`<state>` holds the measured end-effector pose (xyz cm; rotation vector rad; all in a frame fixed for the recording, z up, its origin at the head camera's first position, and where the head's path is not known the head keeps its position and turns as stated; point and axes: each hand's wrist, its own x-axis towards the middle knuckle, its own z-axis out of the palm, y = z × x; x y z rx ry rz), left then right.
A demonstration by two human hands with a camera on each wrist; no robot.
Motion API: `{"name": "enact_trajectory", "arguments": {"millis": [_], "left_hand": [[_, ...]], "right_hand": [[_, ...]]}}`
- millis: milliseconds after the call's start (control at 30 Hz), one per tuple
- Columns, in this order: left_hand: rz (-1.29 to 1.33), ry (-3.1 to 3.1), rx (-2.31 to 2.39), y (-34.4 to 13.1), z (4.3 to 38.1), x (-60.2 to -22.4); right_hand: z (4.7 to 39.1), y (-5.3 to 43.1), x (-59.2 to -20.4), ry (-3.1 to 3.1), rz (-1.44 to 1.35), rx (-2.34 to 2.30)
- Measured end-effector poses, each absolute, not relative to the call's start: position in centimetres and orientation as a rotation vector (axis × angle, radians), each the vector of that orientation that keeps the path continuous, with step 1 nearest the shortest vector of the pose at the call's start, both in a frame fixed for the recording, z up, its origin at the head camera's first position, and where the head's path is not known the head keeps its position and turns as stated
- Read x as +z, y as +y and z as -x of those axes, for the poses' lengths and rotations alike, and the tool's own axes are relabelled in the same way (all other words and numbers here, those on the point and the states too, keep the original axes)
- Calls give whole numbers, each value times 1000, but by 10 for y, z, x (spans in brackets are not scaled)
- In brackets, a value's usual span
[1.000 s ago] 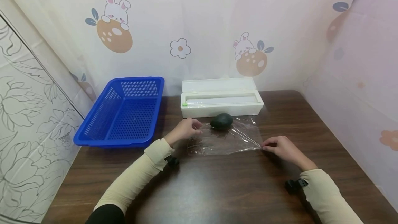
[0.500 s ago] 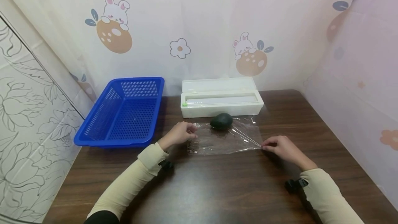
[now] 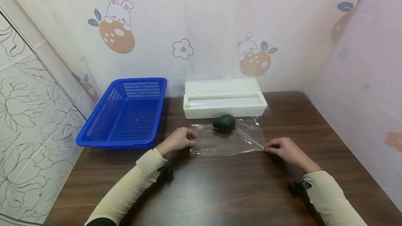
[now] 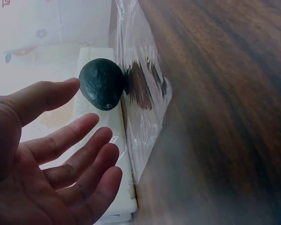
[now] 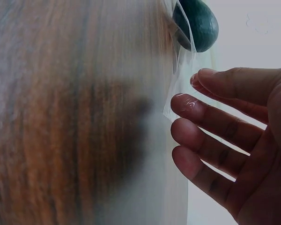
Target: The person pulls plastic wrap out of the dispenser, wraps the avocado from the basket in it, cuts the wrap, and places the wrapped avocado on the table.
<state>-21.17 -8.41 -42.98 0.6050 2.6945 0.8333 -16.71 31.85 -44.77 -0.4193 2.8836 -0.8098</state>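
Observation:
A dark green avocado [image 3: 224, 122] lies on a sheet of clear plastic wrap [image 3: 216, 145] spread on the table. At the sheet's near right corner my right hand [image 3: 287, 152] pinches the film between thumb and index finger; taut creases run from there toward the avocado. In the right wrist view the other fingers [image 5: 189, 164] are loosely spread beside the film. My left hand [image 3: 178, 140] hovers at the sheet's left edge, fingers relaxed. The left wrist view shows the thumb and fingers [image 4: 79, 154] apart with nothing between them, the avocado [image 4: 102, 84] beyond.
Behind the avocado stands a white wrap dispenser box [image 3: 224, 109], its lid raised and a green slider [image 3: 187, 105] at its left end. A blue perforated basket [image 3: 125, 114] sits at the back left of the brown wooden table [image 3: 220, 191]. A patterned curtain [image 3: 207, 16] hangs behind.
My left hand has drawn back to the left and nearer, away from the avocado, to the sheet's left edge. My right hand, still pinching the wrap, and the avocado have stayed put.

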Motion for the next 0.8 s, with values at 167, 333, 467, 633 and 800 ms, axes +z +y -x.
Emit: {"name": "enact_trajectory", "arguments": {"millis": [167, 333, 467, 633, 800], "left_hand": [[-601, 2684, 807, -85, 208, -433], [-609, 2689, 808, -85, 206, -434], [-645, 2694, 774, -85, 204, -435], [-667, 2713, 691, -86, 200, -440], [-791, 2765, 546, -88, 194, -442]], "right_hand": [[168, 319, -449, 2891, 432, -799], [170, 319, -449, 2898, 443, -798], [172, 319, -449, 2900, 450, -792], [173, 319, -449, 2894, 444, -781], [174, 318, -450, 2892, 446, -782]]}}
